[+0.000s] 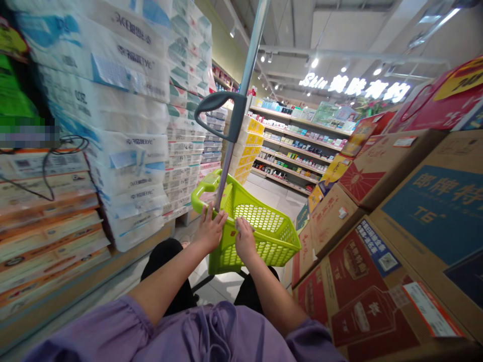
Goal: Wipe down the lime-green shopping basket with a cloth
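Note:
A lime-green plastic shopping basket point(260, 246) with perforated sides stands in front of me, tilted in view, between my knees. My left hand point(210, 229) lies on its near end, fingers stretched out and apart, close to the foot of a metal pole point(251, 55). The pole rises from the basket's end and leaves the top of the view, with a dark grey loop handle point(222, 115) on it. My right hand point(245, 239) is hooked over the near rim, its fingers curled onto the basket. The basket's mesh inside shows nothing lying in it.
Wrapped tissue packs point(128, 100) are stacked high on the left, beside orange-and-white cartons point(49, 226) with a black cable point(47, 171). Printed cardboard boxes point(362, 281) crowd the right side, near my arm. Product shelves point(294, 136) stand across the tiled aisle point(264, 191) ahead.

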{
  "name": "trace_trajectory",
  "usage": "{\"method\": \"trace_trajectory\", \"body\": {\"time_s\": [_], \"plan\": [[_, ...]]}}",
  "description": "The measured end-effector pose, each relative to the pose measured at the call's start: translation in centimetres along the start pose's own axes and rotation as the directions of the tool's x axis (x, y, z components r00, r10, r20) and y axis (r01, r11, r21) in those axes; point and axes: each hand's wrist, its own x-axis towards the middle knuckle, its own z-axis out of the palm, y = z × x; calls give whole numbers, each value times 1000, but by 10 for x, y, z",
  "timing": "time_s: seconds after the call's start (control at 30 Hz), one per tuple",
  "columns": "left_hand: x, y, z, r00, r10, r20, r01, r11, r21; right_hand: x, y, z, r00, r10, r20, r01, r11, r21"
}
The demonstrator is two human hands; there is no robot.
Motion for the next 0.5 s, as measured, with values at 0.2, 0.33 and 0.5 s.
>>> {"method": "trace_trajectory", "body": {"time_s": [0.2, 0.33, 0.5], "plan": [[-1, -5, 4, 999, 21, -30, -21, 1000, 15, -1, -1, -7, 994, -99, 39, 99, 995, -3], [1, -6, 5, 999, 22, -39, -22, 1000, 14, -25, 49, -31, 999, 8, 34, -3, 988, -155], [2, -3, 3, 999, 25, -34, -25, 1000, -6, -49, 96, -69, 972, 233, -20, -229, 936, -267]]}}
